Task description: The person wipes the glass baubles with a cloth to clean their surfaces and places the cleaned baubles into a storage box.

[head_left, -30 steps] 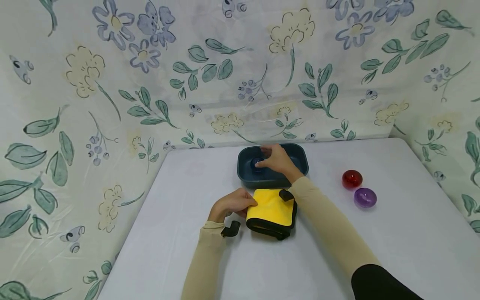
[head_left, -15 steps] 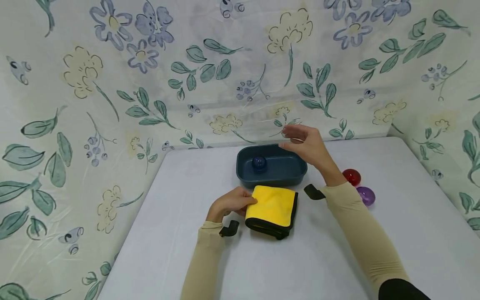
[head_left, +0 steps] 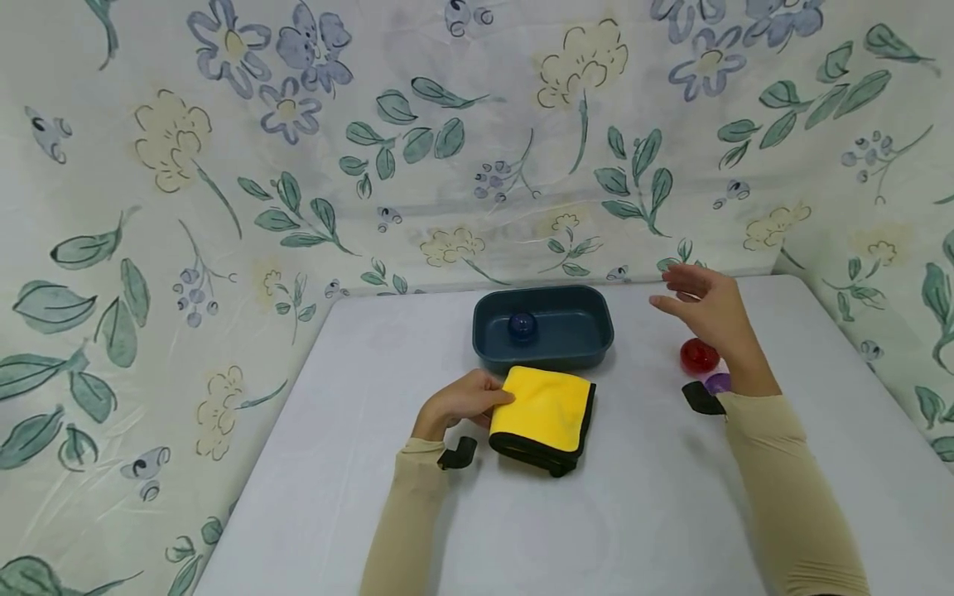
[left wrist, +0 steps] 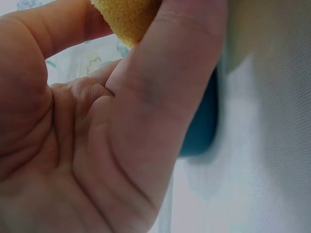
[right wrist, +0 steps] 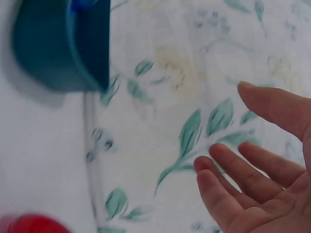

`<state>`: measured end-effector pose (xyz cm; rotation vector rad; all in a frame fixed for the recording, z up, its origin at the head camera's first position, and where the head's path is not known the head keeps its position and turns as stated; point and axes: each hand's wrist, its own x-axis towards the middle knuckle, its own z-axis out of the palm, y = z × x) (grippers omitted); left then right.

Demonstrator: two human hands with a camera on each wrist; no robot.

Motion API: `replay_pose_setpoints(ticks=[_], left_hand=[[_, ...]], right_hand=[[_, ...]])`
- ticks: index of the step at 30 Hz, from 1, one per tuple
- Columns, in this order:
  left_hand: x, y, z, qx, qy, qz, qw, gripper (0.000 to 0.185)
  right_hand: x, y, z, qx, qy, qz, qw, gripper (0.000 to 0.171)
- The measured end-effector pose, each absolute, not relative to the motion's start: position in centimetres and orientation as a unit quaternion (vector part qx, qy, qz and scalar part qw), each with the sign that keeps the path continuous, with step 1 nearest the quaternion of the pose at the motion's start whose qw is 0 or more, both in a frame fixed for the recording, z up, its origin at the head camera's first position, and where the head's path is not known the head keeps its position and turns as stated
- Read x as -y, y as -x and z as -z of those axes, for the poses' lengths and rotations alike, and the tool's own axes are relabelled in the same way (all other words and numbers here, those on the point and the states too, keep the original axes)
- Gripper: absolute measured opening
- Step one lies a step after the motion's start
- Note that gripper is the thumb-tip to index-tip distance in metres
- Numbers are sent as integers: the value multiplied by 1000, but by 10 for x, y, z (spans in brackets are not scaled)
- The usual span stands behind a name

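My left hand (head_left: 464,402) rests at the left edge of a folded yellow cloth (head_left: 545,408) with a black border, fingers curled onto it; in the left wrist view the thumb and fingers pinch the yellow cloth (left wrist: 127,17). My right hand (head_left: 706,306) hovers open and empty above the table, just over a red ball (head_left: 698,356) and a purple ball (head_left: 719,382). Its fingers (right wrist: 243,179) are spread and relaxed. A dark teal tray (head_left: 574,353) behind the cloth holds a blue ball (head_left: 522,325).
The grey table (head_left: 373,372) is walled by a floral curtain (head_left: 373,149) at the back and both sides. The red ball (right wrist: 29,224) and the tray (right wrist: 53,48) show at the edges of the right wrist view.
My right hand has left the blue ball in the tray and swung right, now open above the red and purple balls. The left hand has stayed on the cloth.
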<state>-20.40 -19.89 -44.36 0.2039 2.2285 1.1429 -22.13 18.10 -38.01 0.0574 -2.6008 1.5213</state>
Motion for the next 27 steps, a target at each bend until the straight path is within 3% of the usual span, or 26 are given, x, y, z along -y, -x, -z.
replay_pose_setpoints(ticks=[6,12,21,27], left_hand=[[197,204,442,-846,-83,-427,310,28],[196,205,443,-846,-78,-427,309,28],[197,204,443,-848,-73,-426,307,27],[197,204,442,-847,-74,-427,310,28]], right_hand=[[-220,216,410,880,30,-474,1,81],[-237,213,432,883,49,-465,-35,78],[-246,211,442,892,53,-435,-109,81],[-246,211,443,900,61,-412,-128,80]])
